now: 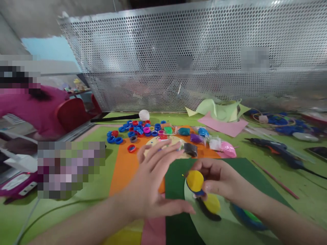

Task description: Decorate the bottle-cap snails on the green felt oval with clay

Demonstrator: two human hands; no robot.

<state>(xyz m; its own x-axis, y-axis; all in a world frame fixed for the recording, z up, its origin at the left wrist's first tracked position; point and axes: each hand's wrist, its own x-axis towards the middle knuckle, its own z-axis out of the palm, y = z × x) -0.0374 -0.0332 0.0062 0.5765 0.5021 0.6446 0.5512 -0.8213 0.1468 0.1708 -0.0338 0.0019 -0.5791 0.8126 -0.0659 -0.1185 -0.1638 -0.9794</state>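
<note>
My right hand point(217, 178) is closed on a blue bottle cap point(195, 181) whose round face is filled with smooth yellow, held between thumb and fingers. Beneath it, on a pale green sheet point(230, 224) over dark green paper point(176, 177), lie a yellow oval piece point(212, 203) and a curved black strip point(209, 212). A blue ring-shaped piece with green inside point(247, 217) is partly hidden by my right wrist. My left hand point(158, 180) hovers with fingers spread, holding nothing. Behind its fingers is a pale round plate point(150, 141), partly covered.
Several bottle caps point(138, 129) and bags of coloured clay point(195, 137) lie at the back. A glue gun point(278, 149) and a thin stick point(274, 178) lie right. Crumpled paper point(219, 110) stands before a perforated metal panel point(163, 58). A person in pink point(48, 102) sits left.
</note>
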